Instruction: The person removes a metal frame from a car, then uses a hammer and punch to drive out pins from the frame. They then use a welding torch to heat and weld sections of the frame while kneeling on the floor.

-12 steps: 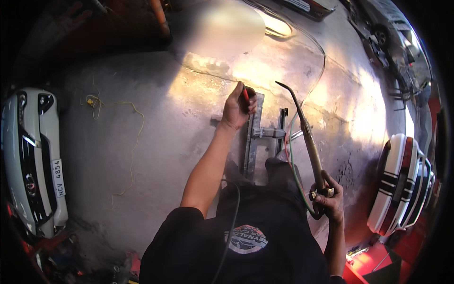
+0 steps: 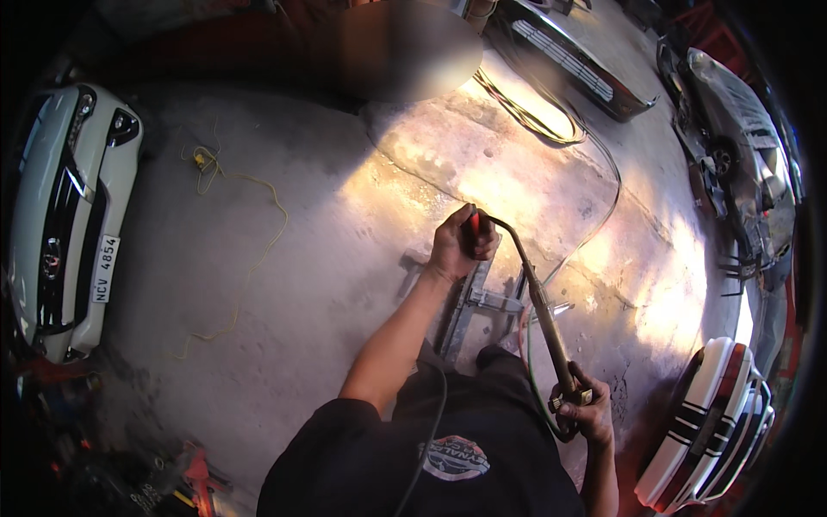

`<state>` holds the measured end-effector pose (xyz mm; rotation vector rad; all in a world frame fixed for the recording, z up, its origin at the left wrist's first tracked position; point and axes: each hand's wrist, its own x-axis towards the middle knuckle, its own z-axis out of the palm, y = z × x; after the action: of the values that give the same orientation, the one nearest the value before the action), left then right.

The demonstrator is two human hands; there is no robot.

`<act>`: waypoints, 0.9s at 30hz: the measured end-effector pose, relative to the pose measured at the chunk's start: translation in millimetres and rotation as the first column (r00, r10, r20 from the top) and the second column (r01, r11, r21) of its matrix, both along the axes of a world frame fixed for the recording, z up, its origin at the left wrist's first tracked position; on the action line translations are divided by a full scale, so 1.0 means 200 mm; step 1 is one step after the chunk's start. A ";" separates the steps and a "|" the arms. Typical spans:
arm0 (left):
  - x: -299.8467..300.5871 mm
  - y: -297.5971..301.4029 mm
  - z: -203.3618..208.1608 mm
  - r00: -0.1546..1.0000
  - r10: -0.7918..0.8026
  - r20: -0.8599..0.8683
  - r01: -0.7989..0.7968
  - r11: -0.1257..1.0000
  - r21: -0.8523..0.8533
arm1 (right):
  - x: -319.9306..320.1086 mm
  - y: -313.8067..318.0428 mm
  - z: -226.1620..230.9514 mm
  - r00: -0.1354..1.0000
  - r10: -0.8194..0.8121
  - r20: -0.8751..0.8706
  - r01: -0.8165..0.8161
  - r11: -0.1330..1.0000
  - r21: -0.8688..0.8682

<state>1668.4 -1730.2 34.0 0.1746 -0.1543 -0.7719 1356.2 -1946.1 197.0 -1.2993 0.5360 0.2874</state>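
Head view: the right hand (image 2: 587,407) grips the handle of a torch (image 2: 550,332), fingers wrapped by its valves. The torch slants up and leftward, its thin bent neck ending right by the left hand (image 2: 463,246). That hand is curled closed around a small red thing (image 2: 475,225), perhaps a lighter, though it is mostly covered; whether the torch tip touches it, I cannot tell. A green hose (image 2: 533,366) curves beside the torch. Lower down, a metal frame (image 2: 459,314) sits on the floor (image 2: 319,276) by the person's legs. A yellow cord (image 2: 282,211) trails to the left, near a white car front (image 2: 122,177); a striped bumper (image 2: 702,422) stands at right.
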 end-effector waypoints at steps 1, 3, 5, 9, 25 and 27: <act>0.00 -0.01 0.01 0.999 0.003 0.041 -0.002 1.000 -0.021 | 0.01 -0.01 0.01 1.000 -0.005 -0.014 0.005 1.000 0.014; -0.01 -0.05 0.01 0.998 0.000 0.069 0.000 1.000 0.002 | 0.01 -0.03 0.01 1.000 -0.016 -0.023 0.016 1.000 0.013; -0.04 -0.09 0.00 0.997 0.024 0.079 -0.028 0.998 0.052 | 0.01 -0.07 -0.02 1.000 -0.028 -0.012 0.027 0.999 -0.017; 0.02 -0.20 0.03 1.000 0.029 -0.008 -0.028 0.996 0.083 | 0.05 -0.21 -0.09 0.998 -0.018 0.058 0.017 1.000 0.017; -0.06 -0.57 0.09 0.996 -0.085 0.010 0.082 0.983 0.167 | -0.10 -0.45 -0.12 0.990 -0.122 0.074 0.115 0.989 0.092; -0.07 -0.59 0.10 0.995 -0.093 0.025 0.088 0.984 0.153 | -0.16 -0.46 -0.13 0.991 -0.112 0.073 0.106 0.990 0.089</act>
<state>1654.0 -1848.7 53.2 0.3266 -0.1343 -0.8723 1325.2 -2038.0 170.4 -1.1892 0.5217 0.1665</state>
